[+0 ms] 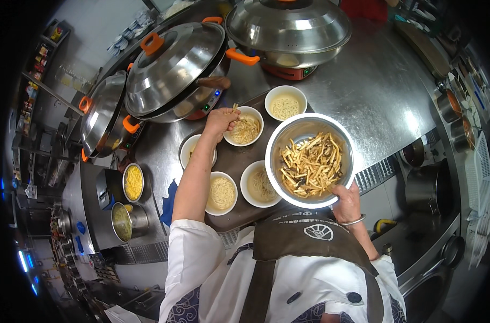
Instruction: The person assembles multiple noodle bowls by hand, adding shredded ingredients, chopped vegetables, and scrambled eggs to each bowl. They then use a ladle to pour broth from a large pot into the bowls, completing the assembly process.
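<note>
My left hand [222, 121] reaches over a white bowl [244, 127] of noodles topped with golden-brown food strips; its fingers are closed on a few similar strips. My right hand [346, 203], thumb over the rim, grips a steel bowl [274, 185] holding a heap of golden-brown strips [311, 164], some darker. Other white bowls share the dark tray [246, 214]: a noodle bowl [286, 103] at the far side, a bowl [221, 194] at the near left, and another [260, 184] partly under the steel bowl. My left forearm mostly hides a further bowl [189, 151].
Lidded steel pans [175, 70] with orange handles line the counter's far left, and a large one [288, 32] stands at the back. Left of the tray are a bowl of yellow food [133, 182] and a steel pot [139, 219]. The steel counter [385, 81] extends right.
</note>
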Demonstrator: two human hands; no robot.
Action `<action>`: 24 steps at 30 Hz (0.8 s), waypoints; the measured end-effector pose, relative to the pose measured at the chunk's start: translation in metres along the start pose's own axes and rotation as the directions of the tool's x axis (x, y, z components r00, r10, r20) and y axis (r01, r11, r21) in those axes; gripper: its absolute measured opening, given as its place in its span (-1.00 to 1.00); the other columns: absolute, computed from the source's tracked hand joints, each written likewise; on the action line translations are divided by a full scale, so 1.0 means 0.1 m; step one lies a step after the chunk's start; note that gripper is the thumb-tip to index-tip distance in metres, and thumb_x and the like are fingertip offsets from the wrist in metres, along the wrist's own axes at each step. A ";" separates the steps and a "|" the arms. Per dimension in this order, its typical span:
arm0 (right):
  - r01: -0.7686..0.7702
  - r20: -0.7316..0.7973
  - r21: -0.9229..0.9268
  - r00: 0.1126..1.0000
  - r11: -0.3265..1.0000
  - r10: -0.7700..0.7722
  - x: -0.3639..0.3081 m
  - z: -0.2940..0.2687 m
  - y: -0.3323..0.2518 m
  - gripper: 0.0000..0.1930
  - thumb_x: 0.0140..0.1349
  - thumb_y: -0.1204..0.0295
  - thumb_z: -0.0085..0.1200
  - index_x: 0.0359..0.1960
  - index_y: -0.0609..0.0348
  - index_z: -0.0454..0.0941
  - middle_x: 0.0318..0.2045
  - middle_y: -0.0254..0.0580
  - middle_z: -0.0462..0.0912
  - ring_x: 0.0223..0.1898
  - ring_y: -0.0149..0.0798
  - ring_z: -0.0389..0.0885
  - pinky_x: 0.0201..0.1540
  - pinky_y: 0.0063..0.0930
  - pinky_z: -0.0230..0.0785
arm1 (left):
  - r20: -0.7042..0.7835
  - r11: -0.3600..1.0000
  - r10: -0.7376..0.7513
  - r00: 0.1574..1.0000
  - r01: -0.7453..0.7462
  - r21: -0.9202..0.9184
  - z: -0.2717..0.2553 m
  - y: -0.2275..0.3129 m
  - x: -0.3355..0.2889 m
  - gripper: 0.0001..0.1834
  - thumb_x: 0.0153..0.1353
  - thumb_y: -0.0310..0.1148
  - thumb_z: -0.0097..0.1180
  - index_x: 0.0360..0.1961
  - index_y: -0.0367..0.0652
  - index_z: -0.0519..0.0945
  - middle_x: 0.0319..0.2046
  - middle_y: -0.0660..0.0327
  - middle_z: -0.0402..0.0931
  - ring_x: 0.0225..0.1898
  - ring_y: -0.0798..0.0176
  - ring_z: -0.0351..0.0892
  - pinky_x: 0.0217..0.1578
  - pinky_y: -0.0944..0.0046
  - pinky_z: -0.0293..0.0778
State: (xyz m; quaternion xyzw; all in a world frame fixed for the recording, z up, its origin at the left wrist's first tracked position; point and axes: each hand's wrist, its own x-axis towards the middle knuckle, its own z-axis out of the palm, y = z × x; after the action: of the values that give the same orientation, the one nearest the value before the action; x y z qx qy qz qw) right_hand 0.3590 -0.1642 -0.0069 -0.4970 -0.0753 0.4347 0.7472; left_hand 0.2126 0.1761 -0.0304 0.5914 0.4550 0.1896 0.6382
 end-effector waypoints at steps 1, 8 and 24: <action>0.002 -0.005 0.011 1.000 1.000 -0.002 0.00 0.00 -0.02 -0.51 -0.12 0.70 -0.16 -0.03 0.38 0.25 -0.14 -0.06 0.46 -0.13 -0.22 0.46 -0.04 -0.39 0.31 | 0.016 0.999 -0.018 1.000 0.018 -0.045 0.02 0.05 -0.01 -0.83 0.05 -0.46 0.10 -0.34 -0.33 0.50 -0.59 0.27 0.45 -0.72 0.58 0.30 -0.76 0.64 0.18; 0.069 -0.102 0.026 0.993 0.997 -0.066 -0.09 -0.15 -0.19 -0.54 -0.14 0.69 -0.16 -0.07 0.42 0.27 -0.18 -0.06 0.48 -0.18 -0.23 0.48 -0.08 -0.43 0.33 | 0.156 0.999 0.051 0.986 -0.049 -0.016 0.68 0.39 0.18 -0.82 0.07 -0.45 0.07 -0.33 -0.36 0.48 -0.55 0.26 0.44 -0.70 0.57 0.30 -0.75 0.63 0.20; 0.078 -0.178 0.061 0.982 0.995 -0.066 -0.12 -0.36 -0.24 -0.57 -0.12 0.72 -0.17 -0.09 0.42 0.30 -0.20 -0.09 0.49 -0.20 -0.26 0.48 -0.10 -0.44 0.33 | 0.229 0.312 0.298 0.927 -0.321 0.894 1.30 0.22 0.70 -0.69 -0.02 -0.45 -0.06 -0.20 -0.03 0.54 -0.20 0.08 0.49 -0.11 0.06 0.45 -0.09 0.15 0.35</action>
State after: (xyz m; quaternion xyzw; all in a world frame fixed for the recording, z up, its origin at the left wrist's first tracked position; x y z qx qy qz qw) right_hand 0.3854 -0.2002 -0.0016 -0.5048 -0.0122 0.3639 0.7827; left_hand 0.3603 0.1600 -0.0497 0.9217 0.3541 0.0171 0.1572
